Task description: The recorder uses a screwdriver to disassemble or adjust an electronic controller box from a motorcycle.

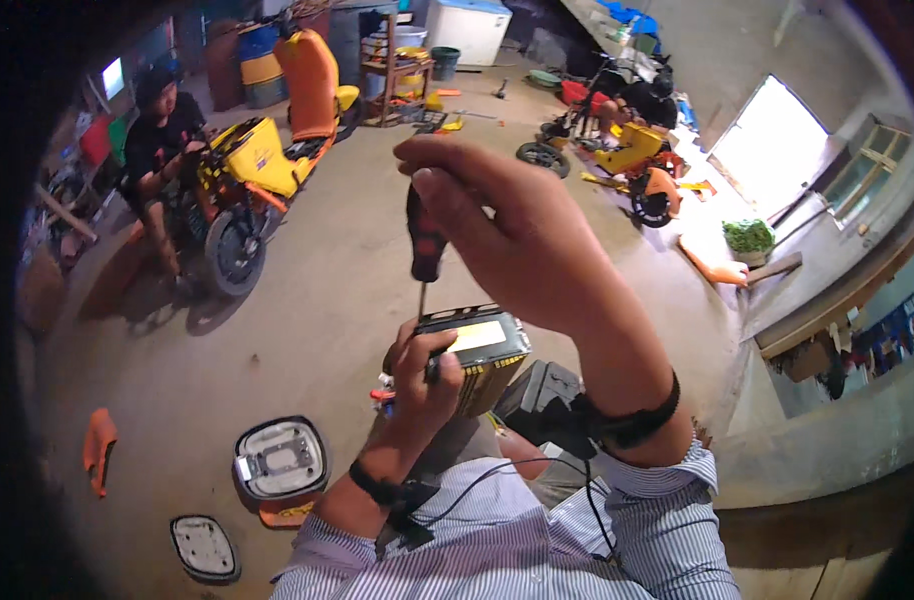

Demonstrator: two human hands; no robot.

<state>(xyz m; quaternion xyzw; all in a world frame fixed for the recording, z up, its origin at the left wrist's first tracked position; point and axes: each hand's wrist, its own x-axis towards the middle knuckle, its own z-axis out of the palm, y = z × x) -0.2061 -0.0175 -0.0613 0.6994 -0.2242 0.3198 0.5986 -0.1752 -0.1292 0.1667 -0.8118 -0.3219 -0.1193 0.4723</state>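
Note:
My right hand (pixel 512 225) is closed round the top of a screwdriver (pixel 426 250) with a dark red and black handle. The tool stands nearly upright, its shaft pointing down at the left end of a black box-shaped unit (pixel 497 375) with a pale yellow label on top. Whether the tip sits in a screw is hidden by my fingers. At that same end, my left hand (pixel 424 385) is closed on the box's edge, its fingers bent close to the shaft. Something small and black shows by the left thumb, too little of it to name.
Two oval, pale-lined seat-like parts (pixel 282 458) and an orange panel (pixel 100 450) lie on the floor at left. A black case (pixel 542 392) stands beside the box. Two people work at yellow-orange scooters (pixel 262 160) farther off. Cables run from my wrist straps.

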